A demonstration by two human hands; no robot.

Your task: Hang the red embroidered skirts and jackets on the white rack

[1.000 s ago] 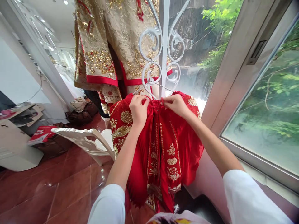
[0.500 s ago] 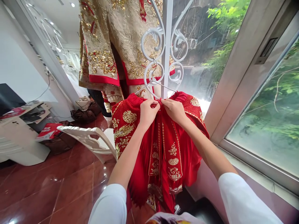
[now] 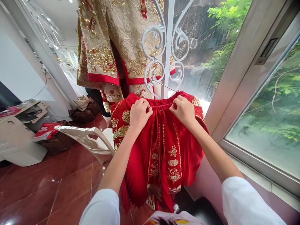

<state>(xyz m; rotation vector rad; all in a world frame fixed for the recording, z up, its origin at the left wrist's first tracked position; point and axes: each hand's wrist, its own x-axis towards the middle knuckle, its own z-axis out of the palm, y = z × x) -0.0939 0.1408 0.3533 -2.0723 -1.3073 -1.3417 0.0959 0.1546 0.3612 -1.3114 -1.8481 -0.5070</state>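
Waistband (image 3: pixel 160 102) strung between two hands, below the hanger (image 3: pixel 152 80)

Red skirt (image 3: pixel 164 143), gold-embroidered, hangs just below the hanger, which is hooked on a white scrolled stand (image 3: pixel 169 40). Its gathered waistband runs crosswise under the hanger, dipping shallowly in the middle, while the pleats and embroidered panels drop away from it. So the band's long axis lies side to side, along the line from one hand to the other, and the skirt's length falls at right angles to that line, downward from the hanger.

The left hand (image 3: pixel 140 114) sits under the hanger's left arm, its fingertips almost directly below the hanger's neck. The right hand (image 3: pixel 184 109) is below and just past the hanger's right tip, so the left fingertips are the nearer to the neck. On both hands the fingers are curled with thumb and forefinger drawn together, seemingly pinching the waistband; whether the thin red cord (image 3: pixel 164 107) beneath it is caught too, I cannot tell.

Behind the hanger hangs a gold jacket (image 3: pixel 136 47); a window (image 3: pixel 264 109) is to its right, a white chair (image 3: pixel 75 130) lower left.
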